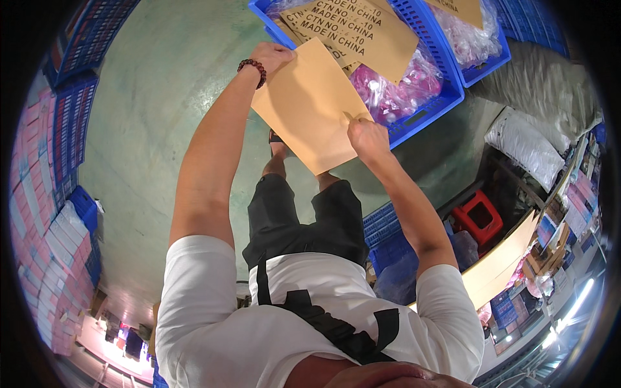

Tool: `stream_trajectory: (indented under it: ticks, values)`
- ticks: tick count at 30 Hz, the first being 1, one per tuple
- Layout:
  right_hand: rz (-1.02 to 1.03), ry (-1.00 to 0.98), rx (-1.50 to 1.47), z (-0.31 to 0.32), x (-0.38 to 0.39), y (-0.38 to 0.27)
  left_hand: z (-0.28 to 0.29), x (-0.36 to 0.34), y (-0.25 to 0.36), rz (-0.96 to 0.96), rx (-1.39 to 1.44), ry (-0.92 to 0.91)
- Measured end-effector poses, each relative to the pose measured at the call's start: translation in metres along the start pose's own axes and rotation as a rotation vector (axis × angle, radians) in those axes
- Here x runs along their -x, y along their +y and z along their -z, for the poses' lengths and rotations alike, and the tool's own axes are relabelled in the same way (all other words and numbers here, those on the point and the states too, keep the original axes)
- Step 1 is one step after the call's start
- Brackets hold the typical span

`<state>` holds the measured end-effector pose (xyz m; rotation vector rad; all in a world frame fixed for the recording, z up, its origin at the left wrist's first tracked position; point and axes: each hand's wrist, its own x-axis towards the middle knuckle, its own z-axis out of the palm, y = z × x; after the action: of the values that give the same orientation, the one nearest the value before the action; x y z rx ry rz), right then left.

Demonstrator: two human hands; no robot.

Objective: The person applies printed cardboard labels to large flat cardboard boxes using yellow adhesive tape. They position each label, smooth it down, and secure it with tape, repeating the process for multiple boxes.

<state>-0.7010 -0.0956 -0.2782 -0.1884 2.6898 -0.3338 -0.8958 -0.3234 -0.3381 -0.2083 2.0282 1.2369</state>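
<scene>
White T-shirt (213, 304) with a black strap (323, 323) across it fills the lower frame, nearest the lens; dark shorts (304, 220) are seen beyond it. Both bare forearms are stretched up and away from the body. A plain tan cardboard sheet (310, 107) is held between the two hands, tilted, above the green floor (162, 84). Left hand (272, 55) is closed over the sheet's upper left corner, fingers curled around the edge; a dark beaded bracelet (252, 68) is worn on that wrist. Right hand (365, 139) is pinched on the sheet's right edge, thumb pressed on the face, fingers hidden behind. Sheet's top edge is just beside the near rim of a blue plastic crate (427, 110), overlapping its corner. Crate is filled with clear bags of pink items (401, 84), with more printed cardboard sheets (362, 29) laid on top. A second blue crate (485, 64) with similar bags is seen to the right. A red stool (479, 216) is seen lower right, near a white sack (524, 145). Stacked blue crates (71, 123) and pink boxes (45, 246) are lined along the left.
</scene>
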Motion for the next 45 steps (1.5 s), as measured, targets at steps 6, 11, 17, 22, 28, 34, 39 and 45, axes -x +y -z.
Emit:
stream_trajectory:
  ticks: [6,11,17,22,28,34,39,45]
  values:
    - [-0.006,0.005,-0.036,-0.008,0.023,0.010,0.000,-0.004,-0.005,-0.014,0.028,-0.009]
    - [0.002,0.071,-0.006,-0.016,0.035,0.014,-0.001,-0.007,-0.008,-0.015,0.003,0.002]
    - [0.011,0.103,-0.002,-0.019,0.038,0.015,-0.001,-0.011,-0.008,0.005,-0.005,-0.006]
    - [0.003,0.069,0.011,-0.018,0.038,0.017,0.001,-0.014,-0.009,-0.001,0.016,-0.036]
    - [0.016,0.087,0.012,-0.018,0.037,0.019,0.000,-0.011,-0.011,0.017,0.095,-0.084]
    - [0.017,0.088,0.019,-0.014,0.037,0.016,-0.003,-0.008,-0.007,0.030,0.048,-0.008]
    - [-0.005,-0.025,0.067,-0.004,0.034,0.014,-0.004,-0.008,-0.004,0.059,0.082,0.036]
    - [0.016,-0.081,0.097,0.002,0.032,0.016,-0.002,-0.006,-0.001,0.043,0.051,0.015]
